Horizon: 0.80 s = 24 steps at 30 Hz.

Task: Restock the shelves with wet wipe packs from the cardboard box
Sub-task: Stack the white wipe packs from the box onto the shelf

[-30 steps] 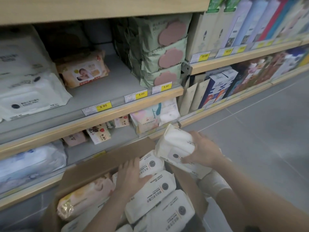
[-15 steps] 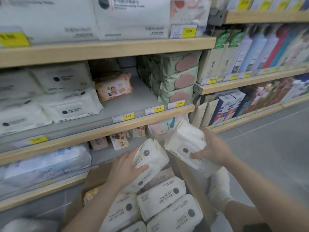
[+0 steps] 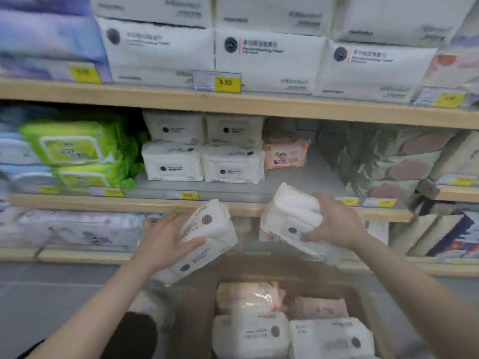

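Your left hand (image 3: pixel 166 239) is gripping one white wet wipe pack (image 3: pixel 204 237) while your right hand (image 3: pixel 334 221) is clutching another (image 3: pixel 290 218). You are holding both above the cardboard box (image 3: pixel 373 312), before the middle shelf (image 3: pixel 233 193).

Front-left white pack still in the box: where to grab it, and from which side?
Judging by its pose, come from above. That white pack lies flat, label up, in the cardboard box, close beside a second pack on its right. Curl the fingers over its short ends; its left edge looks freer than the right.
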{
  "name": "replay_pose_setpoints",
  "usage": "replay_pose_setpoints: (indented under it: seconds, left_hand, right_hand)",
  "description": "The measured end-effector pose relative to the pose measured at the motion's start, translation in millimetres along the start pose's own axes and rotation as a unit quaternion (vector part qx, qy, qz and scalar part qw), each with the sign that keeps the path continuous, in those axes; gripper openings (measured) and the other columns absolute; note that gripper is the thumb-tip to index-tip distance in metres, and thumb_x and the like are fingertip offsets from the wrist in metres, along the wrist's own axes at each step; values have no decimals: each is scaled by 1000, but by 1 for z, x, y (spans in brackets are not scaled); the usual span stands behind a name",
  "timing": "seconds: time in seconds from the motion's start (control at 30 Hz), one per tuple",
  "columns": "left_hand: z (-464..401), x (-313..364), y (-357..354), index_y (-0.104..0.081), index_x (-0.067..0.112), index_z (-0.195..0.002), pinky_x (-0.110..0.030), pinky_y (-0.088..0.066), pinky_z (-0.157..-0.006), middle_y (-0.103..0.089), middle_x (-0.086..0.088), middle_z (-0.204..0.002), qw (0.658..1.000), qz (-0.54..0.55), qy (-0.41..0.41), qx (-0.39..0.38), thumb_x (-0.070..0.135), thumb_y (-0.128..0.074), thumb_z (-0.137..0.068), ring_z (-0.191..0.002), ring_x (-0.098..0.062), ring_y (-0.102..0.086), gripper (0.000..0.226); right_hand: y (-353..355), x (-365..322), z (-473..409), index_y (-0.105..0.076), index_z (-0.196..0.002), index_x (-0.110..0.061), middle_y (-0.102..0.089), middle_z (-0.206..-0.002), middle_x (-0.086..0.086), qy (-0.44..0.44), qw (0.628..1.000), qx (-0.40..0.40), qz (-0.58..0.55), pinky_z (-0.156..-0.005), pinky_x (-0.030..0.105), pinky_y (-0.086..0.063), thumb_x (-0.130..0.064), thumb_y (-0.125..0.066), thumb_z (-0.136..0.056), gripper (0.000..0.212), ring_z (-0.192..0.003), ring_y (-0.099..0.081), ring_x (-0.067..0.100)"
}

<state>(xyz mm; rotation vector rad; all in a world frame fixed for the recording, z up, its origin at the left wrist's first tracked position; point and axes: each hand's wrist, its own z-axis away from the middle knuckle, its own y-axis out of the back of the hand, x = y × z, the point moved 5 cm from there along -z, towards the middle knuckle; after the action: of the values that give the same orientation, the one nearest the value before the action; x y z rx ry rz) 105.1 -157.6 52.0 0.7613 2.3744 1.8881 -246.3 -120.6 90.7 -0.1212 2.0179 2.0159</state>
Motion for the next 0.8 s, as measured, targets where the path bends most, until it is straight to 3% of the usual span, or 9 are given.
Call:
replay_pose_setpoints:
  seconds: [0.13, 0.27, 0.4, 0.57, 0.8]
  left_hand:
    - [8, -63, 19, -48, 39, -132, -38, -27, -84, -65, 7, -116, 997, 2, 70, 23, 80, -34, -61, -113, -19, -56, 83]
    - [13, -109, 34, -49, 39, -131, -39, -28, -90, -64, 8, -119, 991, 20, 119, 54, 81, -36, -60, -116, -19, -54, 83]
    - [9, -143, 36, -46, 42, -131, -45, -35, -96, -63, 9, -119, 987, 47, 143, 61, 83, -39, -60, -117, -18, -53, 82]
    - [8, -157, 44, -46, 44, -132, -34, -26, -84, -63, 11, -111, 982, 46, 163, 86, 82, -38, -59, -114, -17, -54, 82]
    - [11, -171, 48, -47, 50, -125, -38, -29, -93, -63, 12, -103, 974, 94, 175, 106, 78, -45, -59, -108, -15, -57, 72]
  right_hand:
    - [-4, -66, -41, -36, -133, -27, -54, -125, 1, 54, 998, 5, 29, -79, 34, -40, -56, -81, -53, 96, -112, -50, 25]
    - [-1, -136, -82, -31, -138, -27, -48, -137, 3, 124, 991, 28, 50, -90, 40, -45, -57, -80, -54, 102, -120, -47, 27]
    - [3, -206, -118, -29, -142, -28, -48, -137, 5, 176, 978, 63, 91, -93, 39, -39, -54, -80, -58, 101, -122, -46, 29]
    - [-19, -271, -161, -33, -140, -32, -52, -129, 6, 205, 969, 71, 118, -90, 38, -38, -54, -79, -58, 97, -116, -48, 29]
    - [-73, -308, -196, -26, -145, -32, -43, -142, 5, 215, 972, 17, 96, -103, 39, -34, -51, -79, -63, 98, -129, -40, 28]
